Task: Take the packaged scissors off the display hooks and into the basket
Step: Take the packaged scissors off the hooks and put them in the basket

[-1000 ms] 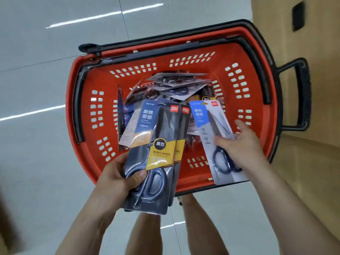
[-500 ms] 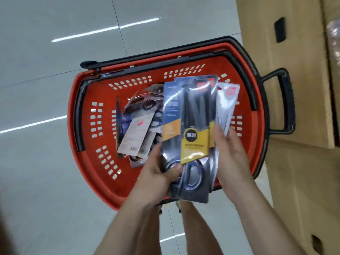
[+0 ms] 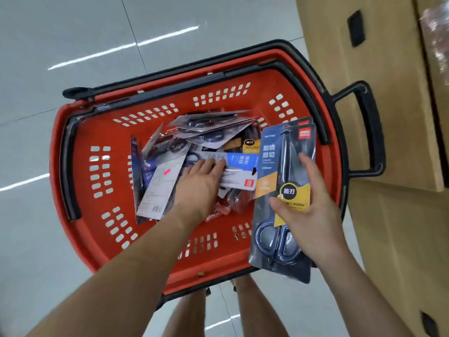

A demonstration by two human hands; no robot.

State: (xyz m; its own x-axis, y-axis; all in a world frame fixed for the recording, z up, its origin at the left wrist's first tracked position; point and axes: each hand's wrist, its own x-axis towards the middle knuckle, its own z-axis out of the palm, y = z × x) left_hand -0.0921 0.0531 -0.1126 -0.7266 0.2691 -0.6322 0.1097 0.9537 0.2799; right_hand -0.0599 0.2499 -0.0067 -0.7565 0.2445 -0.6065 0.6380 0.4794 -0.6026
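Obs., standing beside the basket [image 3: 80, 215].

Right hand [image 3: 308, 210]: clamped on the dark scissors packs [image 3: 279, 166]. The thumb lies across the yellow label on the front and the fingers wrap round the far edge. 2 red logo corners show at the top, so probably 2 packs stacked. They are held above the basket's rim on the side with the black pull handle [image 3: 369, 132], not yet inside, with the scissor loops pointing toward the person.

Left hand [image 3: 199, 181]: down inside the basket, fingers straight and flat on a white-and-blue pack [image 3: 240, 171]. Nothing is gripped as far as I can see. The thumb is hidden.

That pack lies on top of the pile of packs [image 3: 209, 132] in the middle of the basket.

Handling, my judgement:
- Flat card with a clear blister: light, fairly stiff lengthwise, some flex across.
- The glossy faces are slippery, and 2 stacked packs may slide on each other. Pinch through both.
- Weight probably sits toward the loops and blades, so a hold across the middle, as now, balances best.
- The thin hang-hole end could tear, so avoid carrying by it.
- Not fragile. A low drop onto the pile should do no harm.
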